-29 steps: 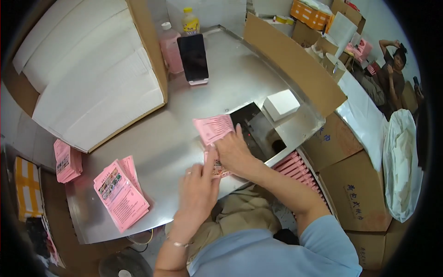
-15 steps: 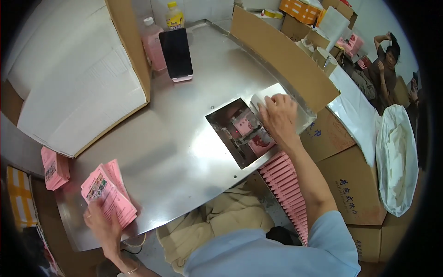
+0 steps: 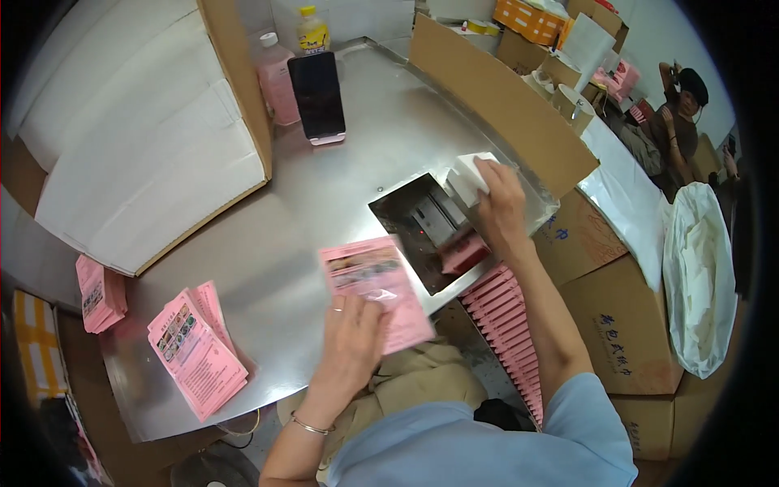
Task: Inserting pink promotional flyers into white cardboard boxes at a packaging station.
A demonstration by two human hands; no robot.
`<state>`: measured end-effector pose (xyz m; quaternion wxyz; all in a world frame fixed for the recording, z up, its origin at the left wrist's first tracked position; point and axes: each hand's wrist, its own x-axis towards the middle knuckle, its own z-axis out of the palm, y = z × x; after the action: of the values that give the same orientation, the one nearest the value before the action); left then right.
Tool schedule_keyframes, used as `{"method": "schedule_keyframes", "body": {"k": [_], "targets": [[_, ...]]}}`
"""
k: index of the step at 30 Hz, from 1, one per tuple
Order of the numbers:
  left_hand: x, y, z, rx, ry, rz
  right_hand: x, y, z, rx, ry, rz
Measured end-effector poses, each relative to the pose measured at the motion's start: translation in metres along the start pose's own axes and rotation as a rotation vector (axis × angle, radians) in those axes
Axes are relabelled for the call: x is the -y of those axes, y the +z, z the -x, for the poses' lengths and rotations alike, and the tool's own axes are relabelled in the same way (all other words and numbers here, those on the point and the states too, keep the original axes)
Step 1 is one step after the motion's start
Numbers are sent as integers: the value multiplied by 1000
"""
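Observation:
Held in my left hand (image 3: pixel 350 331) is a flat pink printed pouch (image 3: pixel 398 284), slightly blurred, over the table's front edge just left of the square opening (image 3: pixel 406 203). My right hand (image 3: pixel 505 199) grips a white block (image 3: pixel 468 174), which looks like folded tissue, at the opening's far right edge. Down in the opening are metal parts and a pink piece (image 3: pixel 465 253). A fanned stack of pink printed pouches (image 3: pixel 195 349) lies on the left of the metal table (image 3: pixel 284 268). Another pink stack (image 3: pixel 101 296) sits beyond it at the left edge.
A black phone (image 3: pixel 318 96) stands on a holder, with two bottles behind it. A large cardboard box (image 3: pixel 154 138) takes up the back left, and a cardboard strip (image 3: pixel 495 97) borders the right. Below the table runs a row of pink packs (image 3: pixel 507 333). Another person (image 3: pixel 677 122) sits far right.
My left hand has left the pink stack and come right with one pouch. The white block now stands tilted up in my right hand. A pink piece inside the opening is gone from sight.

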<state>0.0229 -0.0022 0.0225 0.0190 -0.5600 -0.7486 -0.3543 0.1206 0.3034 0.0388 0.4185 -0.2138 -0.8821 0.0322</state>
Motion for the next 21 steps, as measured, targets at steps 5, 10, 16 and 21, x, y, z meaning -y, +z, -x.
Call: {"method": "schedule_keyframes", "body": {"k": [5,10,16,21], "targets": [[12,-21,10,116,-27,-175,152,-49,75,383,-713,-447],[-9,-4,-14,27,-148,-220,151,8,27,498,-444,-95],[2,-24,-5,44,-242,-318,128,-8,37,368,-209,-341],[-13,-13,-14,56,-226,-418,4,6,7,80,-34,367]]}}
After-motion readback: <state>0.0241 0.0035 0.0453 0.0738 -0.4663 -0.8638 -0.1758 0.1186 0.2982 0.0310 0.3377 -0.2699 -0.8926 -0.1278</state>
